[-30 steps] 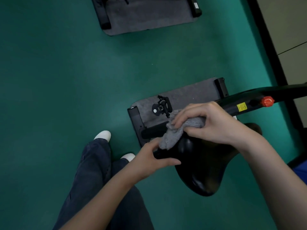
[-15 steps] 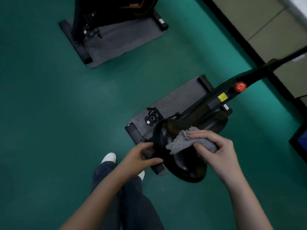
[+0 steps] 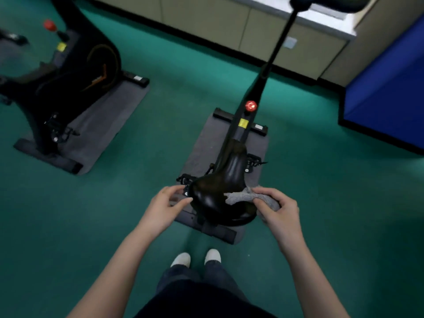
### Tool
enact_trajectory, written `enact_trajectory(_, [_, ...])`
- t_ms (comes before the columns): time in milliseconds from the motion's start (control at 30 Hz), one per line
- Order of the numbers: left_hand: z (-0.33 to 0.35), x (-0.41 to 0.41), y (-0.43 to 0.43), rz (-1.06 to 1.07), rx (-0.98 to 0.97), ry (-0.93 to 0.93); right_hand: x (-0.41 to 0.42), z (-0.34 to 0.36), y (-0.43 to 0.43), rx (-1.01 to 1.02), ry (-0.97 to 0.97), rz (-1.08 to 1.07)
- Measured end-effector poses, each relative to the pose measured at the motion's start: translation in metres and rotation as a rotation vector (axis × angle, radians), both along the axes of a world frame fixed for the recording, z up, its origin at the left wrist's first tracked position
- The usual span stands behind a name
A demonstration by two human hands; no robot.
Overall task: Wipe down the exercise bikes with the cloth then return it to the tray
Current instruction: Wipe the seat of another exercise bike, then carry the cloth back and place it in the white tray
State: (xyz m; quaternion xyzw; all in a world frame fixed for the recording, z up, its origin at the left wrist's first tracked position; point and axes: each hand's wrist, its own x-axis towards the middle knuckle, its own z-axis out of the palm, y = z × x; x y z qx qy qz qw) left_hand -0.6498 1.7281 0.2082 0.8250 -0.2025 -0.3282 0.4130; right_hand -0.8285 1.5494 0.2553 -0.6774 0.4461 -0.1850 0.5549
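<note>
A black exercise bike [image 3: 249,121] stands straight ahead of me on a grey mat, its glossy black saddle [image 3: 220,187] closest to me. My right hand [image 3: 278,211] grips a bunched grey cloth [image 3: 246,197] against the saddle's right rear edge. My left hand [image 3: 164,206] is at the saddle's left edge, fingertips touching it, fingers loosely bent and holding nothing. A second black bike [image 3: 66,72] stands at the far left on its own mat. No tray is in view.
Green floor surrounds both mats. Beige cabinets [image 3: 229,21] line the far wall, and a blue padded block [image 3: 387,88] stands at the right. My legs and white shoes [image 3: 196,258] are just behind the bike's rear foot.
My view has swung up and behind the bike, which now points away from me. The right hand slid the cloth from the saddle's top to its right rear edge; the left hand stays at the left edge.
</note>
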Motion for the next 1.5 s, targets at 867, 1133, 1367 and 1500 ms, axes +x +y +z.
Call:
enact_trajectory(867, [0.055,-0.137,-0.178,-1.087,0.266,-0.613,-0.223,0.032,-0.023,-0.038,-0.098,-0.646])
enact_trajectory(1133, [0.047,-0.271,-0.252,-1.172,0.349,-0.69,-0.343,0.026,-0.086,-0.016,-0.057,-0.677])
enact_trajectory(1367, [0.049,-0.322,-0.309,-1.197,0.277,-0.746,-0.388,0.015,-0.14,0.077,-0.072,-0.779])
enact_trajectory(1500, [0.048,-0.314,-0.353,-1.152,0.295,-0.744,-0.383,0.017,-0.188,0.068,-0.067,-0.727])
